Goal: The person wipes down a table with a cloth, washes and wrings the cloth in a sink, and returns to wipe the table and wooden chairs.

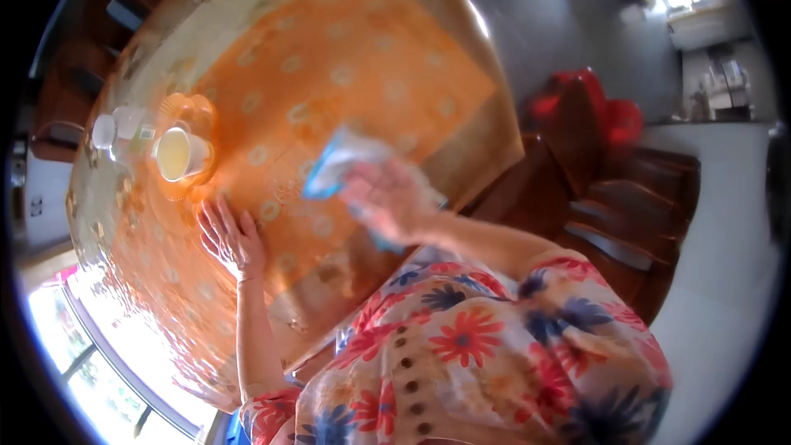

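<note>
My left hand (pixel 229 237) lies flat on the orange patterned tablecloth (pixel 329 49), fingers spread, holding nothing. Just beyond its fingertips a cup (pixel 175 155) with pale yellowish contents stands on an orange scalloped mat (pixel 198 107). My right hand (pixel 386 198), blurred by motion, has a white cloth with blue edges (pixel 342 161) bunched under and around its fingers, over the near part of the table. Part of the cloth is hidden beneath the palm.
Beside the cup is a clear container (pixel 128 128), its details blurred. A wooden chair (pixel 610 214) stands close on the right, with red stools (pixel 614 115) beyond it. More dark chairs (pixel 91 41) line the far left. A bright window (pixel 91 371) is at lower left.
</note>
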Demonstrator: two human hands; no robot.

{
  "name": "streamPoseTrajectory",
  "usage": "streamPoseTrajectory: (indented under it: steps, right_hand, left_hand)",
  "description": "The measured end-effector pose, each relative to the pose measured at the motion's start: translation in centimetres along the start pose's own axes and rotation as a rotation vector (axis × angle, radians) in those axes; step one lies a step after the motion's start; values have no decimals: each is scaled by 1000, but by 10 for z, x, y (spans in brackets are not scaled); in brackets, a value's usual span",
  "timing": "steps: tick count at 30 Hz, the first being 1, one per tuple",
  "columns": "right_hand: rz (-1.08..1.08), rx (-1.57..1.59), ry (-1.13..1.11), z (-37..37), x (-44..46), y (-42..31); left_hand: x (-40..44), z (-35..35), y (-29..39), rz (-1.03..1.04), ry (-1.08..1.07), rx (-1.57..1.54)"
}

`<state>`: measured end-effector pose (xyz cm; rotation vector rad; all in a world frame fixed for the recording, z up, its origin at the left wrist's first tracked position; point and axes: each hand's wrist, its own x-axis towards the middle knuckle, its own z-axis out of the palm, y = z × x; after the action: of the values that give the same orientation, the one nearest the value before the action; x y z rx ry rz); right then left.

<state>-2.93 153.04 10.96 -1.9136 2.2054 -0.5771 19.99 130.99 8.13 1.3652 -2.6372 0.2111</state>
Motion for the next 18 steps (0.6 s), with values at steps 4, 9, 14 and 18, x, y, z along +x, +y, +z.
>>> streamPoseTrajectory:
  steps: [4, 9, 14, 18]
  right_hand:
    - [546, -393, 111, -55, -37, 127]
    - [782, -489, 210, -28, -65, 108]
    - [319, -152, 42, -6, -62, -35]
    - [217, -248, -23, -37, -61, 57]
  left_hand:
    - [0, 0, 2, 6, 0, 14]
    - [-2, 5, 1, -21, -2, 48]
    - [-2, 0, 1, 6, -3, 32]
    - [1, -4, 2, 29, -13, 23]
